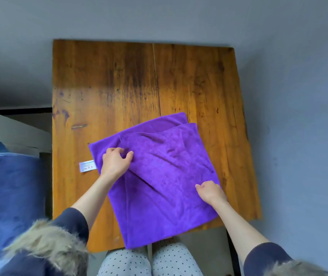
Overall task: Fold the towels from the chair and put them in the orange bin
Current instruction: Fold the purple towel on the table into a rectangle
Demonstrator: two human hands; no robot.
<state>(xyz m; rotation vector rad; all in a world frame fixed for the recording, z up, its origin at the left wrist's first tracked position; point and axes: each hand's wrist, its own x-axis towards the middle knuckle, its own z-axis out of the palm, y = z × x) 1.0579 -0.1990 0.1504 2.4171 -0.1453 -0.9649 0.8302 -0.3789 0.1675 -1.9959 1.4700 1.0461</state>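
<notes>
Towel [159,176] on table [107,80]; L hand [115,162] pinches fold, R hand [210,191] grips edge.

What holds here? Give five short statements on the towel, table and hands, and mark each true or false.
1. The purple towel lies on the wooden table. True.
2. The left hand pinches the towel. True.
3. The right hand is off the towel. False: it rests at the towel's right edge.
4. The white label sticks out at the towel's left side. True.
5. The towel is green. False: purple.
</notes>
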